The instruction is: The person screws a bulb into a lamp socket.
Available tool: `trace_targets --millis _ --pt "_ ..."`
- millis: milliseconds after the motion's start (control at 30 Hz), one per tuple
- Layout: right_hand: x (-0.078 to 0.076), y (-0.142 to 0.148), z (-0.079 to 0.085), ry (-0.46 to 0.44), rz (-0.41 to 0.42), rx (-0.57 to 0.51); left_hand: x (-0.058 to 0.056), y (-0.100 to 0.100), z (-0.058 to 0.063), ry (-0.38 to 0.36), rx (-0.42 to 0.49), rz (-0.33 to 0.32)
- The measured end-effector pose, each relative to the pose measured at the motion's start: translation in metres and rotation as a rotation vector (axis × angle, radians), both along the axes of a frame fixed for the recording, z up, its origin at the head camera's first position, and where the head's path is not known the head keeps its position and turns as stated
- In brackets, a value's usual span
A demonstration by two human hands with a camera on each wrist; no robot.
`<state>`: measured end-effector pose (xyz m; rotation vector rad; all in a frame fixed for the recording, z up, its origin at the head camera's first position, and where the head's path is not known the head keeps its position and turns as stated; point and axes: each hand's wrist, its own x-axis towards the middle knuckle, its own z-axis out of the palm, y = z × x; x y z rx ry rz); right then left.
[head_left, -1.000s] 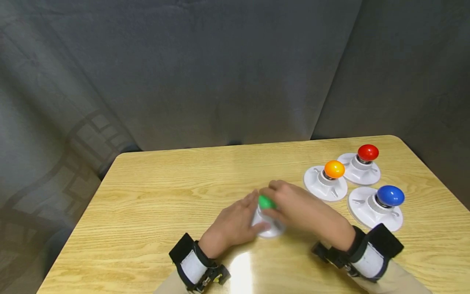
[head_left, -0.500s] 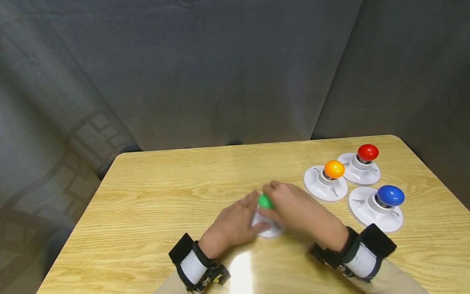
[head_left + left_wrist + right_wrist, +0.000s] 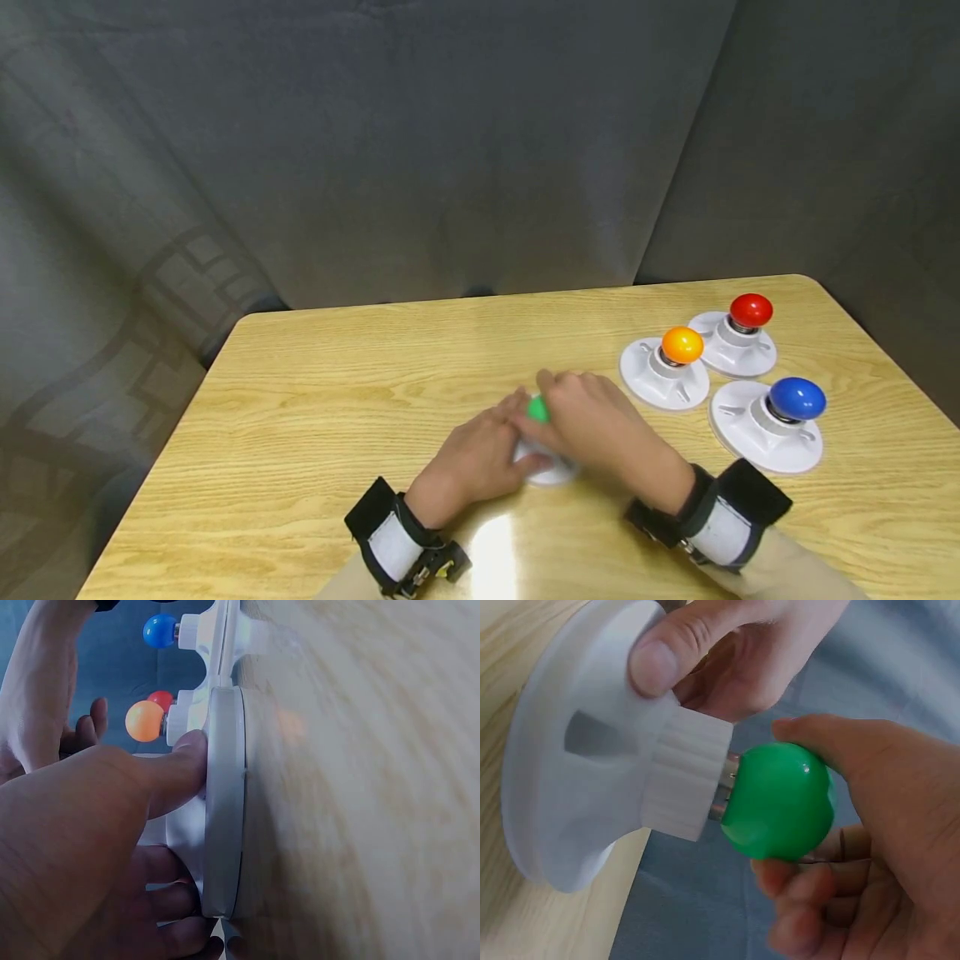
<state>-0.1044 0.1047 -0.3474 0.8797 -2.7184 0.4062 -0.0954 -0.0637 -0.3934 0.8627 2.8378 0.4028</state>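
Note:
A green light bulb (image 3: pixel 780 802) sits in a white lamp holder (image 3: pixel 592 772) with a wide round base, standing on the table near its middle. My right hand (image 3: pixel 600 421) pinches the bulb between thumb and fingers. Metal of the bulb's base shows between the green globe and the ribbed socket collar. On the other side, my left hand (image 3: pixel 476 458) grips the holder, its thumb (image 3: pixel 187 761) lying on the flange and its fingers round the far side. In the head view both hands cover much of the holder.
To the right stand three more white holders with an orange bulb (image 3: pixel 682 345), a red bulb (image 3: pixel 752 311) and a blue bulb (image 3: pixel 797 399). The wooden table (image 3: pixel 322 392) ends at a grey curtain (image 3: pixel 465 150) behind.
My right wrist has swung a little to the left and turned, with the thumb shifting leftward across the green bulb. My left hand and the other holders stay where they were.

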Motion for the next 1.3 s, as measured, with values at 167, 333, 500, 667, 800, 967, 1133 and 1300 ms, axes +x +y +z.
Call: trace_targets --millis 167,333,500,667,800,967,1133,1300 --pt "0.003 0.001 0.005 -0.053 -0.017 0.028 0.001 -0.001 0.000 0.005 0.004 -0.017" --pt "0.006 0.010 0.020 -0.164 0.032 0.007 0.001 -0.002 0.001 -0.009 0.015 -0.010" --pt "0.003 0.024 0.034 -0.181 0.196 0.001 0.000 -0.001 0.000 -0.017 0.014 0.003" --pt "0.002 0.030 0.035 -0.230 0.319 0.004 0.000 -0.001 -0.001 -0.018 0.029 0.010" --pt "0.001 0.029 0.029 -0.279 0.359 0.025 -0.001 -0.001 -0.001 -0.009 0.062 0.005" --pt "-0.001 0.026 0.026 -0.290 0.359 0.036 0.000 -0.001 -0.001 -0.020 0.068 0.005" --pt "-0.001 0.025 0.026 -0.283 0.352 0.034 0.000 -0.001 0.000 -0.026 0.041 0.009" --pt "0.000 0.025 0.025 -0.275 0.324 0.039 0.001 -0.001 0.000 -0.031 0.041 0.011"
